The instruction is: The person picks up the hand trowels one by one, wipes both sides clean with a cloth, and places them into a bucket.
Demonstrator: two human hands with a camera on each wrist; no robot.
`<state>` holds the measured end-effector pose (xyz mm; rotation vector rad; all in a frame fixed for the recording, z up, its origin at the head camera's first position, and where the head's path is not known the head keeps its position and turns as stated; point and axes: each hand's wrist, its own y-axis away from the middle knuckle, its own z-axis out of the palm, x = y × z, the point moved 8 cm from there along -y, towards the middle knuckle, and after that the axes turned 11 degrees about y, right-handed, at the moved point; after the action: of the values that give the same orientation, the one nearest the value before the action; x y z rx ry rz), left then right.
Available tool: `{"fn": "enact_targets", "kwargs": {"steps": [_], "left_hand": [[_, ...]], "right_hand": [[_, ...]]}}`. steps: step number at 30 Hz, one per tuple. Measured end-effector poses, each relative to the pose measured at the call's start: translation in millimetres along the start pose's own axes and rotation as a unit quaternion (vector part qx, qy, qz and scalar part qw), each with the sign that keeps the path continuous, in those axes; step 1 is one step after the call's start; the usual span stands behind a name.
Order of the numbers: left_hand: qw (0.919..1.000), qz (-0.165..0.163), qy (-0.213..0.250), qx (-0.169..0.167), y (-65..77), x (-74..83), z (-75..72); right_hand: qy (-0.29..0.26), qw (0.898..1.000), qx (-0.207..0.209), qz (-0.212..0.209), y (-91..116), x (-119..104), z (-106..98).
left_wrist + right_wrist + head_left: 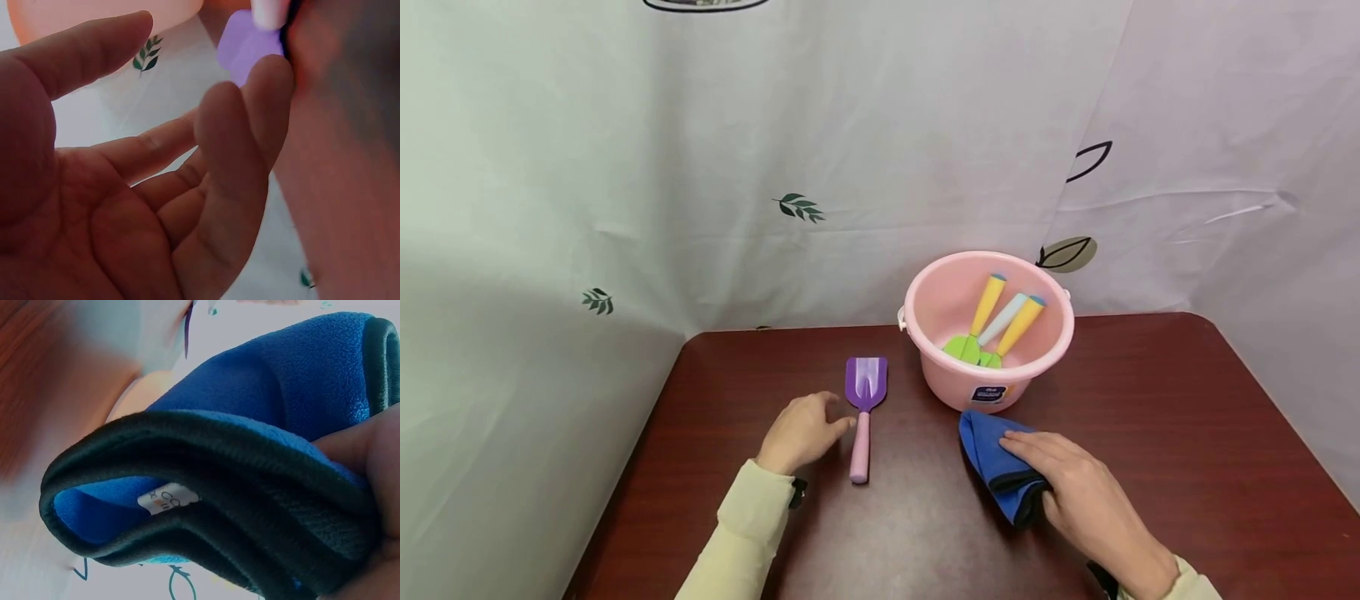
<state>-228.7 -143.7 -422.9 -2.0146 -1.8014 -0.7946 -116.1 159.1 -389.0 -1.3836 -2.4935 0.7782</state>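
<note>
A toy shovel (861,446) with a purple blade and a pink handle lies on the table, blade toward the wall. Just left of its handle is my left hand (805,431), thumb tip close to it and nothing in the grasp. In the left wrist view the fingers of that hand (215,181) are loosely bent. My right hand (1086,492) grips a folded blue cloth (988,454) with dark edging, in front of the bucket. The right wrist view shows the cloth's (250,387) layered folds and a small white tag (167,498) between them.
A pink bucket (943,379) stands at the back of the table (895,550), right of the shovel. Inside lean two green toy tools with yellow handles (988,304) and a pale blue handle (1003,318). A patterned fabric backdrop (880,167) hangs behind the table.
</note>
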Motion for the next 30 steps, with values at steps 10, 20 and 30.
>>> {"fn": "enact_targets", "kwargs": {"steps": [10,20,30], "left_hand": [[0.9985,0.007,0.053,0.005,16.5,-11.2,31.7],[0.9958,0.004,0.083,0.039,26.0,-11.0,40.3],[0.9928,0.007,0.111,0.043,25.2,-13.9,46.5]], "right_hand": [[-0.003,1.0,0.002,0.002,-0.6,0.5,-1.7],[-0.001,1.0,0.004,0.0,0.1,0.4,-1.6],[0.01,1.0,-0.013,0.016,1.7,3.2,-0.4]]}}
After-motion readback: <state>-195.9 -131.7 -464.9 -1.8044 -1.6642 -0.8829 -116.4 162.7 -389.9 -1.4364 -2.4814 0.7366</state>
